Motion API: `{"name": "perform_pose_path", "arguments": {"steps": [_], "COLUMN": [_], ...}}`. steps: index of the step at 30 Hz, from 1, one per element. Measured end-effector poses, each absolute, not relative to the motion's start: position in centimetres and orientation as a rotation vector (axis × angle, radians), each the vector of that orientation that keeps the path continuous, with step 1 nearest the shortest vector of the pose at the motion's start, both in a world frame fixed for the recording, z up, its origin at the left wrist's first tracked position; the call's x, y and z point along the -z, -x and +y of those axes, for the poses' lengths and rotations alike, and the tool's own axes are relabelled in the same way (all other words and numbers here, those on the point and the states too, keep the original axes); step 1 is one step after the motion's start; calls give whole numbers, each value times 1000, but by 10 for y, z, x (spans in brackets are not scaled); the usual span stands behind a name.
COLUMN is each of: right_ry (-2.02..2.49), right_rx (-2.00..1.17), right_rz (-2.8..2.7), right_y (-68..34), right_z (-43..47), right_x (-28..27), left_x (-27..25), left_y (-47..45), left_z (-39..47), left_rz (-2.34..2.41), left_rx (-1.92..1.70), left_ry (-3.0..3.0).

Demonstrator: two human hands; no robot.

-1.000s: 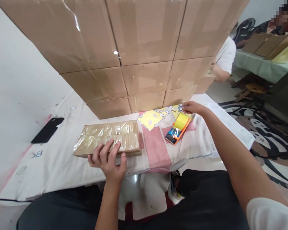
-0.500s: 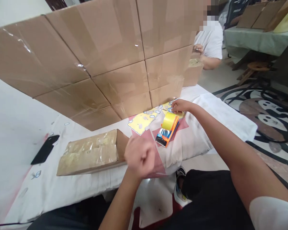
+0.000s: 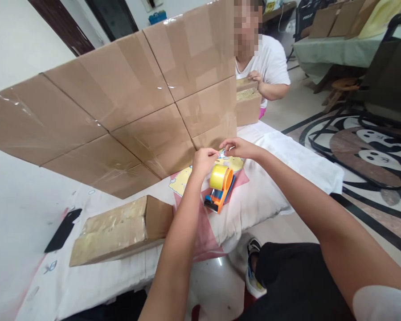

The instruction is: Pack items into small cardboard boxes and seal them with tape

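My left hand (image 3: pixel 205 160) is closed in a pinch near the foot of the stacked cardboard boxes (image 3: pixel 147 138). Facing it, my right hand (image 3: pixel 239 148) has its fingers curled together, the tips almost meeting those of the left. Whatever lies between the fingertips is too small to name. Just below the hands, a tape dispenser (image 3: pixel 226 189) with an orange and blue frame carries a yellow tape roll (image 3: pixel 218 177). It rests untouched on the patterned cloth (image 3: pixel 200 223). Clear tape shines on the boxes.
A taped cardboard box (image 3: pixel 110 232) lies at the left, beside a flat black item (image 3: pixel 63 229). Across the cloth, a person in a white shirt (image 3: pixel 274 58) has a hand on another box (image 3: pixel 249 107). A chair (image 3: pixel 387 80) and wooden stool (image 3: pixel 345 84) stand at right.
My left hand has moved up and forward from above the cloth's front to meet the right hand. The view has shifted, bringing more of the other person into sight.
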State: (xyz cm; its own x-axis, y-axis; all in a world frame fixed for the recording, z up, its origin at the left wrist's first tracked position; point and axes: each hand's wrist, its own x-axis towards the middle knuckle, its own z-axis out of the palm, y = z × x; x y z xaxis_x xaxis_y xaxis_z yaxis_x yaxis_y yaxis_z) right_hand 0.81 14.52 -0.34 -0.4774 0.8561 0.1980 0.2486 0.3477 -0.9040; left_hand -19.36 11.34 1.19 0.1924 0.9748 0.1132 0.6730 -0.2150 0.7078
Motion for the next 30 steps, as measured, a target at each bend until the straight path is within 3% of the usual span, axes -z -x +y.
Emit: {"name": "perform_pose_path", "arguments": {"steps": [6, 18, 24, 30], "right_ry": [947, 1055, 1030, 948], "right_rx": [-1175, -1076, -1160, -940], "right_rz": [-1767, -1650, -1642, -1695], "right_y": [-26, -33, -17, 16], "right_z": [141, 144, 146, 126], "right_x": [7, 14, 10, -15], "left_x": [-18, 3, -39, -112], "left_y": [203, 164, 164, 238], "left_z": [116, 161, 148, 92], "left_rz": [1730, 1818, 1918, 1935], "left_rx": [-730, -138, -99, -161], "left_ry": [-2010, -2086, -2247, -2355]}}
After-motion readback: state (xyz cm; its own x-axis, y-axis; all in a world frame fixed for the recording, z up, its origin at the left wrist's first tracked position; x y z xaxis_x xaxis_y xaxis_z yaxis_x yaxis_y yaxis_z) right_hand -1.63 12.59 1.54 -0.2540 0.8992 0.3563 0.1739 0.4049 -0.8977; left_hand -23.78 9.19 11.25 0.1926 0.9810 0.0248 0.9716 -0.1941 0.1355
